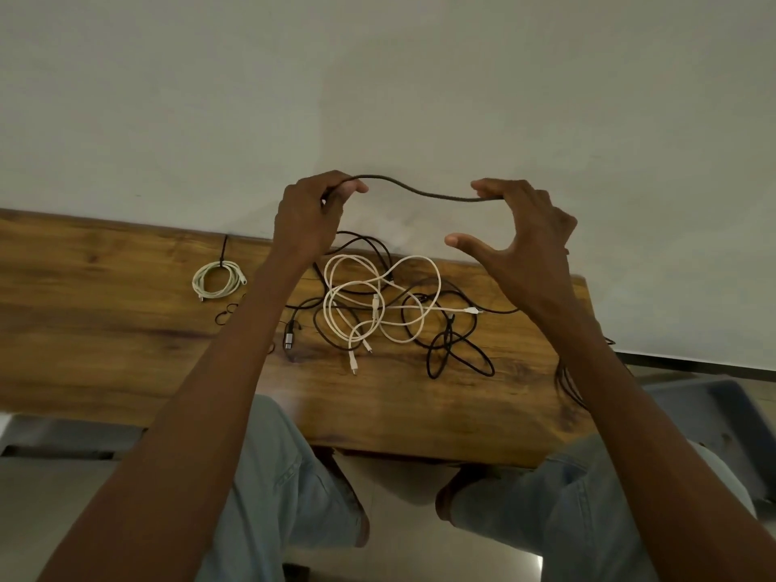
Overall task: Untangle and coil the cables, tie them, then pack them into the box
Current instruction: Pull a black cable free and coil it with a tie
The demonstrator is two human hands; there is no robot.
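Note:
I hold a stretch of black cable (420,191) in the air above the table, sagging between my hands. My left hand (306,220) grips one part of it with curled fingers. My right hand (525,237) hooks its fingers over the cable, with the thumb held apart below. The cable's slack hangs down behind my right forearm. Under my hands, a tangle of white cables (378,304) and black cables (457,350) lies on the wooden table (105,329). A coiled white cable (218,279), bound with a black tie, sits at the left.
Small black loop ties (226,315) lie near the coiled cable. A blue-grey bin-like object (714,413) stands on the floor beyond the table's right end. A pale wall rises behind the table. My knees are under its front edge.

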